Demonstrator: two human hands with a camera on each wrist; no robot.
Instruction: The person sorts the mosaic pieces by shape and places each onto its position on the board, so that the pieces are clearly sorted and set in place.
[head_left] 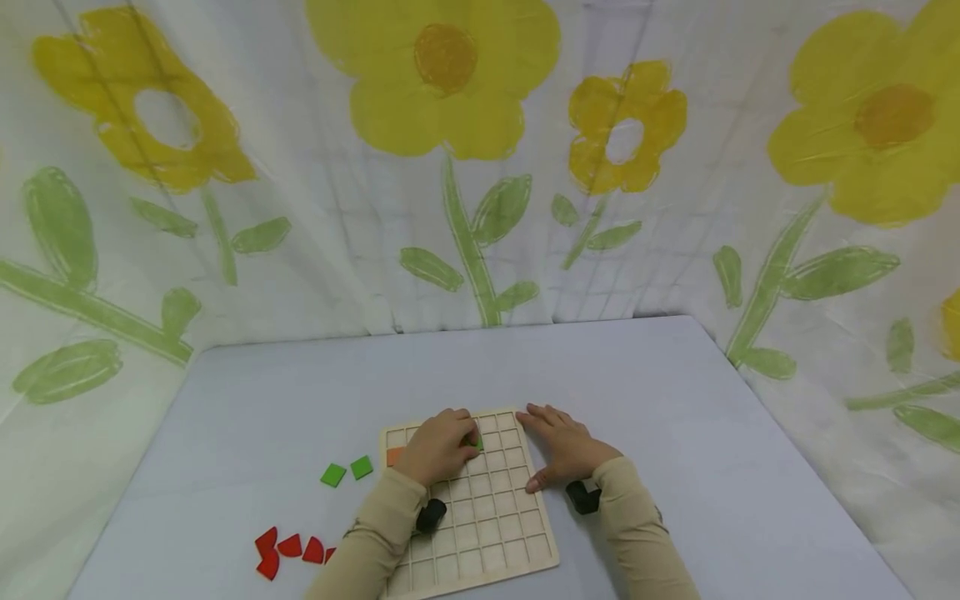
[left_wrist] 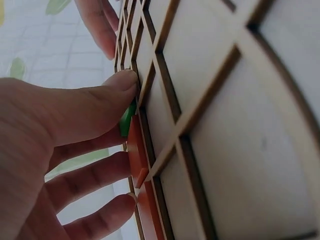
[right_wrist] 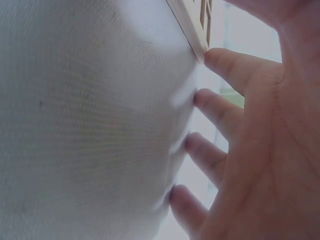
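Note:
A wooden grid board (head_left: 517, 527) lies on the table with both hands at its far part. My left hand (head_left: 438, 447) reaches over the board and pinches a green tile (left_wrist: 127, 120) between thumb and index finger at one of the cells. Orange tiles (left_wrist: 136, 149) sit in the cells beside it, under the other fingers; in the head view one orange tile (head_left: 394, 456) shows left of the hand. My right hand (head_left: 566, 448) rests with spread fingers at the board's right edge. In the right wrist view its index fingertip touches the board's corner (right_wrist: 199, 50), while the other fingertips meet the table.
Two green square tiles (head_left: 347, 471) lie on the table left of the board. Nearer the front left are several red quarter-round pieces (head_left: 289, 546), one partly behind the left sleeve. A flowered curtain (head_left: 360, 250) hangs behind the white table (head_left: 622, 367).

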